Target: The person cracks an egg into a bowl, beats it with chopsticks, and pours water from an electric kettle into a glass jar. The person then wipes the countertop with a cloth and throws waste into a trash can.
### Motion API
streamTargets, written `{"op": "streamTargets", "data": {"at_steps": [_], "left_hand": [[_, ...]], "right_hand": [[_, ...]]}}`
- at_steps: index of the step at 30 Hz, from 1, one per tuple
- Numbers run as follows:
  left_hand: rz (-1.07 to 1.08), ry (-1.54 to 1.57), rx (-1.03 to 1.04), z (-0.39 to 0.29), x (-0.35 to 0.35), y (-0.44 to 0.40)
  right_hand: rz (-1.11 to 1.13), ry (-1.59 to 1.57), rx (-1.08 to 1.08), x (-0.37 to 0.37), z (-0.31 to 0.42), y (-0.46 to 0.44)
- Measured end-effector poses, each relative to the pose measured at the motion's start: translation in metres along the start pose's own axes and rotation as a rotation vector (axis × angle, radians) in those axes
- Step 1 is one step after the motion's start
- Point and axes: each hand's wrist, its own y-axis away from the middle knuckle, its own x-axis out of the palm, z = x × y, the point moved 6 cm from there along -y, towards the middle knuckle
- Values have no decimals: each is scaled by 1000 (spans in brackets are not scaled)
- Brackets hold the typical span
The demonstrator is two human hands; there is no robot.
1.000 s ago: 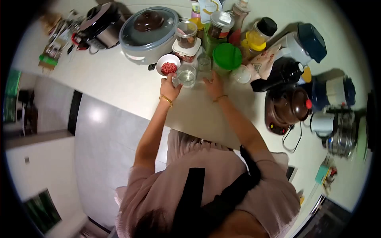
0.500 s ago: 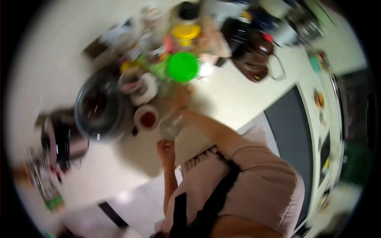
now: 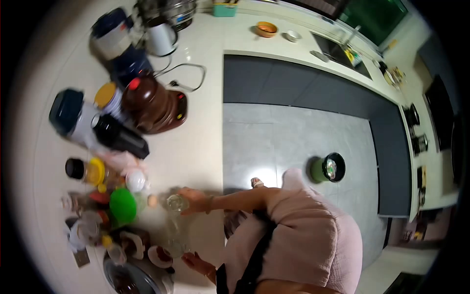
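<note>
My right hand (image 3: 197,201) is wrapped round a clear drinking glass (image 3: 177,202) over the white counter. Lower in the view, my left hand (image 3: 197,263) has its fingers apart beside a second clear glass (image 3: 177,249); whether they touch it I cannot tell. Something transparent between the two glasses is too faint to make out. A white container with dark red contents (image 3: 160,256) stands close to the second glass. Left of my right hand are a small brownish round thing (image 3: 152,200) and a bright green lid (image 3: 123,205).
Jars and bottles crowd the counter's wall side, among them a black bottle (image 3: 120,136) and a white-capped jar (image 3: 135,180). A brown appliance (image 3: 152,105) and a corded white kettle (image 3: 160,38) stand farther along. A green bin (image 3: 328,167) stands on the grey floor.
The view has swung to the right, bringing the floor, bin and sink into sight. My right hand now holds a glass; my left hand's fingers have spread from a closed shape.
</note>
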Motion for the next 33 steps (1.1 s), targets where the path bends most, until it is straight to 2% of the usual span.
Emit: {"op": "streamTargets", "data": {"at_steps": [1,2,3,5,6,8,10,11,14,16,18,20,22,23,25,28,30,33], "left_hand": [[-52,-54,-16,1,0,-2],[-108,-108,-30,2,2,-3],[-79,-116,-14,1,10,-3],[-4,-127,65,-2,29,2],[15,-133,80,-4,41,6],[121,-151,134,-11,80,17],[118,-83,198,-23,137,51],[189,-74,227,-29,164,61],[376,-39,253,-45,245,103],[529,-43,227,-39,305,120],[582,-62,223,-51,367,168],[781,-191,273,-48,428,192],[907,-172,276,-50,490,229],[999,-185,301,-50,520,247],[1172,-204,341,-50,579,282],[1299,-280,330,-44,666,337],[1364,-336,429,-35,729,369],[1484,-271,415,-17,818,419]], "right_hand": [[52,-21,42,-20,-24,6],[-79,-49,-56,-51,-40,16],[-207,-75,-153,-82,-52,30],[-405,-72,-167,-150,-76,57],[-430,-76,-168,-182,-84,73],[-527,-197,-60,-251,-106,105],[-630,-165,-18,-314,-127,140],[-714,-145,48,-340,-141,161],[-866,-138,41,-420,-168,213],[-1072,-18,95,-476,-180,257],[-1137,33,128,-518,-190,291],[-1188,70,168,-553,-204,322],[-1378,330,254,-591,-215,357],[-1376,330,265,-607,-221,368],[-1456,7,190,-640,-240,389],[-1512,37,275,-690,-270,411],[-1512,103,308,-731,-288,420],[-1522,50,233,-801,-315,422]]}}
